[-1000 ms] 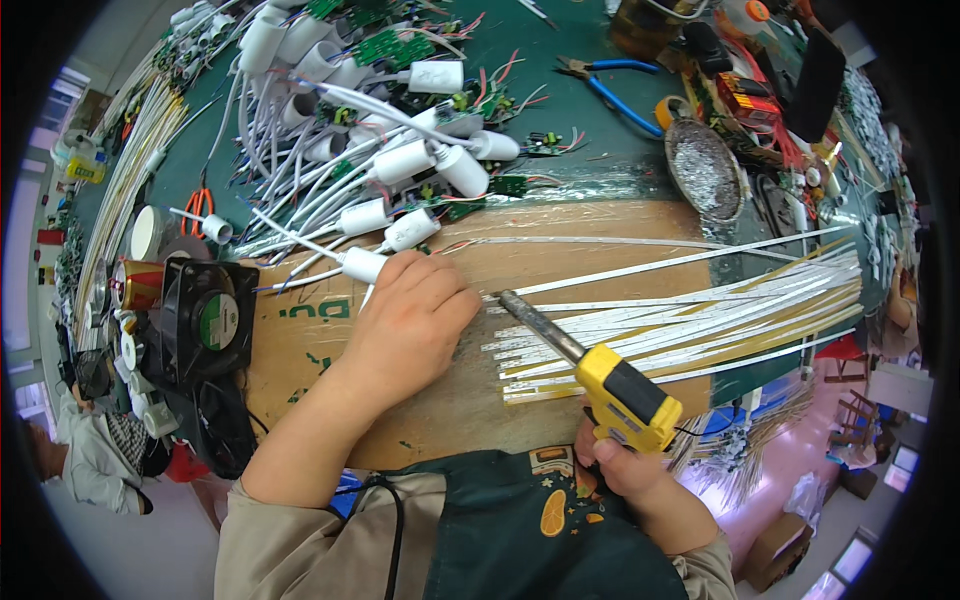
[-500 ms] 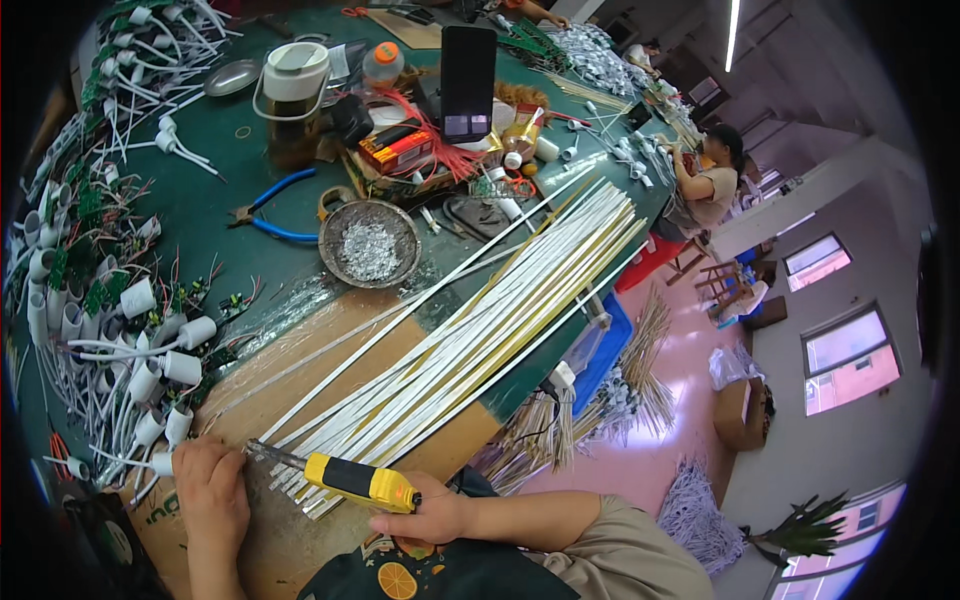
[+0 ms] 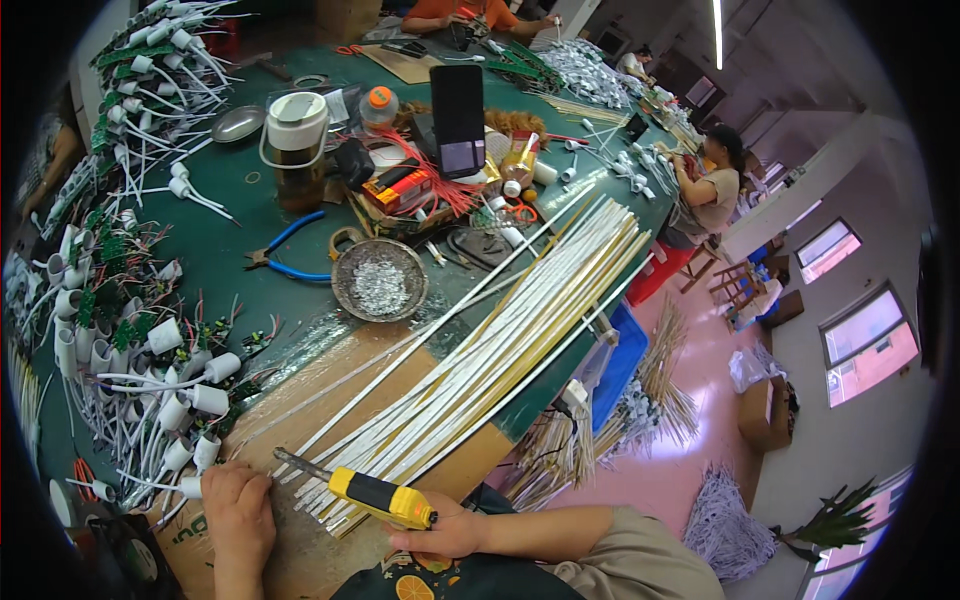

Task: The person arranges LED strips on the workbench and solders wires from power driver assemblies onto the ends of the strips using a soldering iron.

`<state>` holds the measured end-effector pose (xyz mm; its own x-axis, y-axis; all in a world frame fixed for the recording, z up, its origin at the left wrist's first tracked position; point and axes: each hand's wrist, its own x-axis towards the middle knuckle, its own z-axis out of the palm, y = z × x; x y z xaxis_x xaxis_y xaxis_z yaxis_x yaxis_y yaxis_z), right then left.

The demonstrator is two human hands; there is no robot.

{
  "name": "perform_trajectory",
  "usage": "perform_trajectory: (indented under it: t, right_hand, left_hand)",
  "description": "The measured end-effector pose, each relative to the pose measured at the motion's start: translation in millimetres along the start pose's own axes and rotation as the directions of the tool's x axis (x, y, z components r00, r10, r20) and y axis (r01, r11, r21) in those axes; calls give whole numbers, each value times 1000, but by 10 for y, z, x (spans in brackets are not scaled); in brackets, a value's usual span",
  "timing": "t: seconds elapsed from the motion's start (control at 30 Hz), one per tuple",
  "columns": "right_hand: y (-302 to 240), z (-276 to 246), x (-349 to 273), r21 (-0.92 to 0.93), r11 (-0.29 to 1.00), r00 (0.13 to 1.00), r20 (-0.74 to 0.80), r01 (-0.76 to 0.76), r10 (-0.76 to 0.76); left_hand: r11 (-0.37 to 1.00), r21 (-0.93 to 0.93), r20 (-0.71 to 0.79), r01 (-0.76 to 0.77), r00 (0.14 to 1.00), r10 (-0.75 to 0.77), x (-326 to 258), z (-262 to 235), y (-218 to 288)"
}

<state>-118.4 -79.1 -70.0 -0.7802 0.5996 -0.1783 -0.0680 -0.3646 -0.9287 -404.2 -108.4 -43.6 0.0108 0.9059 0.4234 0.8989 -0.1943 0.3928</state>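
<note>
In my right hand (image 3: 447, 527) is a yellow and black soldering gun (image 3: 382, 497), its metal tip aimed left, just beyond the fingers of my left hand (image 3: 240, 510). My left hand rests at the near edge of the work board, fingers curled and pressed together; whatever they pinch is hidden. Against its knuckles lies a white lamp cap with a cable (image 3: 190, 487). A fan of long, thin white and yellow strips (image 3: 490, 350) runs from the soldering gun toward the far right. Beyond them sits a round bowl of silvery bits (image 3: 380, 282).
Heaped wired lamp caps (image 3: 180, 400) line the left side. Blue-handled pliers (image 3: 295, 262), a lidded jug (image 3: 296, 150) and an upright phone (image 3: 458, 120) stand farther back. A blue bin (image 3: 620, 365) is beside the table. Co-workers sit at the far end and right.
The whole view has shifted, so the table's things appear farther right and lower. Both hands keep their poses; the soldering tip sits slightly farther from my left fingers.
</note>
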Motion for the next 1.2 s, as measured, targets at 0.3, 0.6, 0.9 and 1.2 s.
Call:
perform_trajectory:
  t: [0.3,0.6,0.9,1.2]
  right_hand:
    - [95,18,-11,-14,999,996,-81,32,-33]
    - [16,59,-57,64,991,983,-133,-117,125]
    - [-12,-85,-173,109,970,967,-106,-219,230]
    - [-123,-27,-64,15,980,975,-98,-199,200]
  left_hand:
    - [1000,3,4,4,1000,-4,-3,-8,-17]
    - [1000,8,36,0,999,0,15,-35,-45]
    - [1000,-13,89,-20,996,21,-11,-33,-122]
    - [1000,-12,54,-10,998,10,-74,-8,-152]
